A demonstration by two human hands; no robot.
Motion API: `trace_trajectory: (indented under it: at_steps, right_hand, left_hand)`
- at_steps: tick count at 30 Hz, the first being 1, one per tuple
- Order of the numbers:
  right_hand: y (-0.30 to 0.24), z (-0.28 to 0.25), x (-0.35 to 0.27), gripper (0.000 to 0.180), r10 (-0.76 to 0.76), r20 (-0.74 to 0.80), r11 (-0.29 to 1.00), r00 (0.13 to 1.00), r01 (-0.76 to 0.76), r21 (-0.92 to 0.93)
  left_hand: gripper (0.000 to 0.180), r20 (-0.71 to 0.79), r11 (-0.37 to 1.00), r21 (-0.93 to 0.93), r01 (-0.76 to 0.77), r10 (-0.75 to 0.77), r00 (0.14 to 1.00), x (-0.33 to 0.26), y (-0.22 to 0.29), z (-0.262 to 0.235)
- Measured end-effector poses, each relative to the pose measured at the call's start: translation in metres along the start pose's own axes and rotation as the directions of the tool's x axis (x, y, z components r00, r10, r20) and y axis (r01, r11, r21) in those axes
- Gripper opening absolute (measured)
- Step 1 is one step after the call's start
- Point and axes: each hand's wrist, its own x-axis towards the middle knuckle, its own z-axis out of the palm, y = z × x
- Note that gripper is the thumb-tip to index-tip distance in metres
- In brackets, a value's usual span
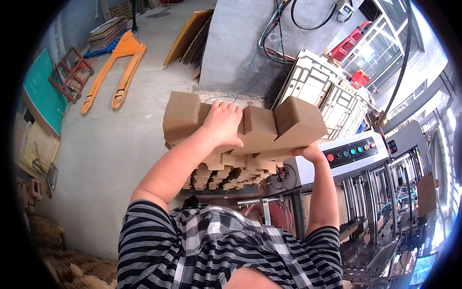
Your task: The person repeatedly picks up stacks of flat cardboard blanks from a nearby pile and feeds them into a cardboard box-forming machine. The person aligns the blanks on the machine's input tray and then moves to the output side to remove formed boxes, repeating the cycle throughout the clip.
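Cardboard blank stack (269, 127): being held raised above more stacked blanks (231, 176) at the machine (356, 154). Left hand (222, 123) is pressing flat on top; right hand (308, 151) is gripping underneath. Orange pallet jack (115, 72) is lying on floor.

Much of the lifted cardboard stack and both hands stayed out of sight.

The right hand (308, 153) was tucked beneath the stack of die-cut cardboard blanks (260, 127), so only its heel and wrist showed and its fingers could not be seen. The left hand (222, 124) covered the stack's top middle, its fingertips curled over the far edge. The stack hid the machine's feed table (216, 192) under it. The control panel (350, 152) carried coloured buttons whose labels were too small to tell. The person's striped shirt (202, 250) was cut off by the lower edge, and the cardboard scraps (72, 269) at the lower left were dim and blurred.
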Motion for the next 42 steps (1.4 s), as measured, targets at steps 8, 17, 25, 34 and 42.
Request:
trace_trajectory:
  at_steps: [8,17,25,34,42]
  right_hand:
    - [-0.057,-0.040,-0.051,0.095,-0.039,-0.350,0.956,0.936,-0.067,-0.286]
    - [-0.195,0.036,-0.050,0.080,-0.642,-0.009,0.720,0.767,0.598,-0.352]
    - [-0.183,0.076,0.033,0.100,-0.321,0.150,0.647,0.935,0.332,-0.686]
    - [-0.175,0.080,0.031,0.089,-0.280,0.198,0.569,0.939,0.329,-0.754]
    - [-0.171,0.078,0.019,0.097,-0.340,0.183,0.610,0.923,0.364,-0.704]
  left_hand:
    - [0.093,0.048,1.000,-0.028,0.006,-0.004,0.999,-0.002,-0.001,-0.002]
    - [0.086,-0.019,0.999,-0.038,-0.013,0.012,1.000,-0.001,0.000,0.003]
    - [0.086,-0.044,0.991,-0.135,0.007,-0.013,0.999,0.002,0.003,-0.004]
    - [0.091,-0.040,0.992,-0.122,-0.009,0.004,0.999,-0.007,0.012,-0.005]
    - [0.094,-0.054,0.994,-0.113,-0.004,-0.002,0.999,-0.014,0.021,-0.011]
